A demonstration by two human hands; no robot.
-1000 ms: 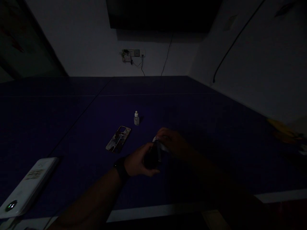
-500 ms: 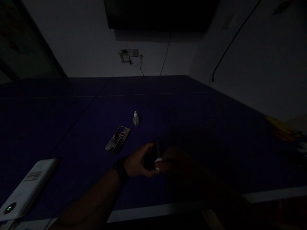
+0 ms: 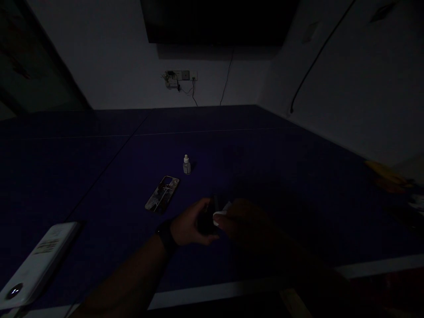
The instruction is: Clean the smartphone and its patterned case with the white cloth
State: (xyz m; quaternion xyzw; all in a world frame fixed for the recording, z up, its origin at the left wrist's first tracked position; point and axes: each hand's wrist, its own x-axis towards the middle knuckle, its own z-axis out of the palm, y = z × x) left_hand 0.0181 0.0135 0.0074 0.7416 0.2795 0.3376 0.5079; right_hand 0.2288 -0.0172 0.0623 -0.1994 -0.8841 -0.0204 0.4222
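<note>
Dim room, dark blue surface (image 3: 109, 176): toward its near edge, the left hand (image 3: 188, 223) curls its fingers around a thin, black, flat slab (image 3: 207, 221). Shadowed right hand (image 3: 245, 218) pinches a white cloth (image 3: 221, 214) against the slab.

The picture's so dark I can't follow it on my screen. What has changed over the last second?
The right hand has moved down from the top of the dark phone, taking the white cloth with it; the cloth dipped lower, then rose slightly. Nothing was let go. The left hand still holds the phone, and the dropper bottle and patterned phone case stayed put.
</note>
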